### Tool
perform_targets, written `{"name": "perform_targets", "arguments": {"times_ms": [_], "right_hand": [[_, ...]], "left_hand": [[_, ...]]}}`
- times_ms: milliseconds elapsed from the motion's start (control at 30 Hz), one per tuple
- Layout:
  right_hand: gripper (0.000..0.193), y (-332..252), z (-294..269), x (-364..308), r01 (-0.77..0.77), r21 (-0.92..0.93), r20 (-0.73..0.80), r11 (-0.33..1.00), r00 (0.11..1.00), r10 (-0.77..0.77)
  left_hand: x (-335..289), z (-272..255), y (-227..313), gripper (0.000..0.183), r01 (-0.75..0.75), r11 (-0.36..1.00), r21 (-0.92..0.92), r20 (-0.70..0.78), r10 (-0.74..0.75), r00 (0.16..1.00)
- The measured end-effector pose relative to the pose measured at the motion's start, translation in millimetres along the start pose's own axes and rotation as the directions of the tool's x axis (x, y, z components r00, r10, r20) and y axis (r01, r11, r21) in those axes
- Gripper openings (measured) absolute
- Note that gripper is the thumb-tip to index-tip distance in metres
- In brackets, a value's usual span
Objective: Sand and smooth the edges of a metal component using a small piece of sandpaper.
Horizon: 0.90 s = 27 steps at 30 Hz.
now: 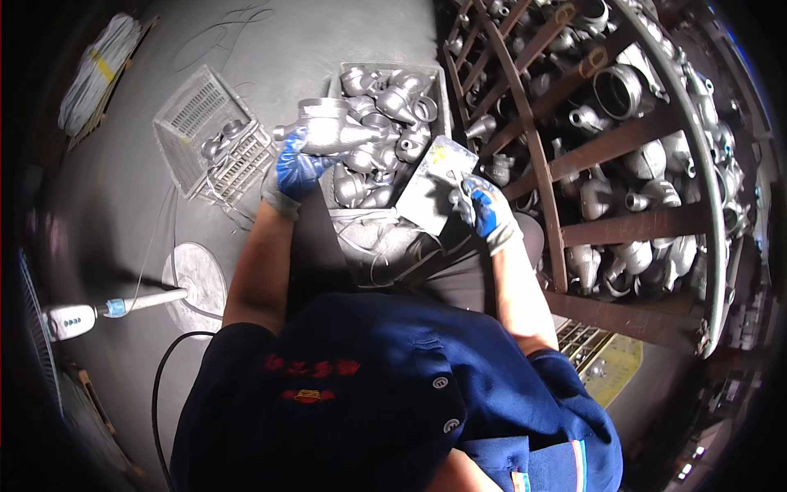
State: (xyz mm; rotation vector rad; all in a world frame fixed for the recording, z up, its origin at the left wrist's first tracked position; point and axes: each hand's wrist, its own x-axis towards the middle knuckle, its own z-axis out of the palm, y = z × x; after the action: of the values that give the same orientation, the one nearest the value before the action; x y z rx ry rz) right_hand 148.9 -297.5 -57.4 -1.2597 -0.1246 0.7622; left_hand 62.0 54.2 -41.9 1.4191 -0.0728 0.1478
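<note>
My left hand point(293, 170), in a blue and grey glove, is closed around a grey cast metal fitting point(326, 128) and holds it up above a crate of similar castings point(385, 123). My right hand point(480, 209), gloved the same way, grips the corner of a flat grey square pad or sheet point(432, 184) that leans against the crate's right side. The two hands are about a forearm's length apart.
A white wire basket point(215, 135) with a few castings stands to the left on the grey floor. A large round metal cage point(623, 148) full of castings fills the right. A handheld tool with a cable point(90, 316) lies at lower left beside a round floor plate point(197, 279).
</note>
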Motion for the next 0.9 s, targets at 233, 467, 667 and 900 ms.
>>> {"name": "perform_targets", "arguments": {"times_ms": [233, 467, 667, 900], "right_hand": [[0.028, -42, 68, -32, 0.187, -0.191, 0.062, 0.964, 0.982, -0.179], [0.026, -63, 116, -37, 0.105, -0.309, -0.011, 0.945, 0.993, -0.114], [0.033, -65, 131, -40, 0.182, -0.488, 0.063, 0.854, 0.983, -0.173], [0.032, -69, 139, -47, 0.223, -0.661, 0.074, 0.716, 0.969, -0.234]], "left_hand": [[-22, 1, -22, 0.039, 0.029, 0.581, -0.813, 0.062, 0.036, 0.997], [-13, 34, 0, 0.054, 0.034, 0.89, -0.454, -0.11, -0.094, 0.989], [-23, 52, 24, 0.069, -0.049, 0.843, -0.535, -0.13, -0.024, 0.991], [-35, 60, 41, 0.066, -0.029, 0.866, -0.5, -0.138, -0.046, 0.989]]}}
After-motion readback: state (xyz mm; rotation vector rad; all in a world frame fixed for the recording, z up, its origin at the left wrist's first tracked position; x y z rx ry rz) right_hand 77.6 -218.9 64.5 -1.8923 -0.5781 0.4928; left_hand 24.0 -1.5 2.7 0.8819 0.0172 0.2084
